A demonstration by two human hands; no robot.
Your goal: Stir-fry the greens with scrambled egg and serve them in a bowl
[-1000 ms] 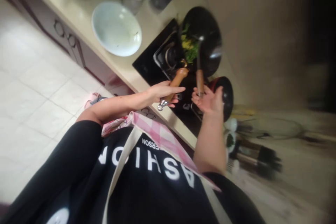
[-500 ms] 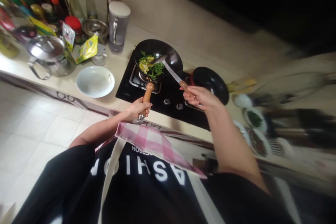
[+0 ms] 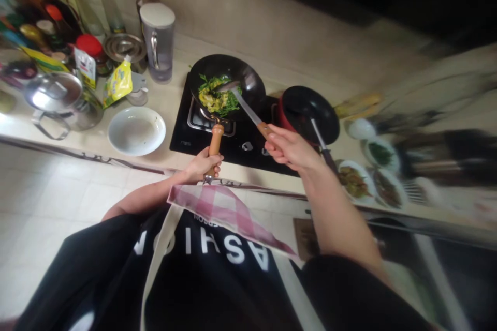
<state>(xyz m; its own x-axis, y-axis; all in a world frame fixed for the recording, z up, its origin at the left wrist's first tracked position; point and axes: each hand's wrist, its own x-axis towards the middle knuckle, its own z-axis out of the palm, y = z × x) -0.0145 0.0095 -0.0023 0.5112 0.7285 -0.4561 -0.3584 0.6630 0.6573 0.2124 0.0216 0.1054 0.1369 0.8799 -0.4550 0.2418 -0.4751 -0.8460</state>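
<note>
My left hand (image 3: 204, 162) is wrapped round the wooden handle of a black wok (image 3: 252, 80), which sits on the left burner of the stove (image 3: 180, 137). In my right hand (image 3: 293, 147) is a metal spatula (image 3: 248, 109), gripped by its wooden handle. The spatula's blade rests over the food in the wok. That food (image 3: 215, 98) is a mix of chopped greens and yellow pieces that look like egg, gathered on the wok's left side.
Left of the stove stand a white bowl (image 3: 135, 150), a steel pot (image 3: 58, 88), a water pitcher (image 3: 159, 36) and several bottles. A red-sided pan (image 3: 310, 114) occupies the right burner. Plates of food, including one of greens (image 3: 382, 155), line the right counter.
The view has shifted, bringing the red pan's handle and another food plate into sight. The spatula has moved slightly in the wok, and the food sits in a closer heap. Both grips hold.
</note>
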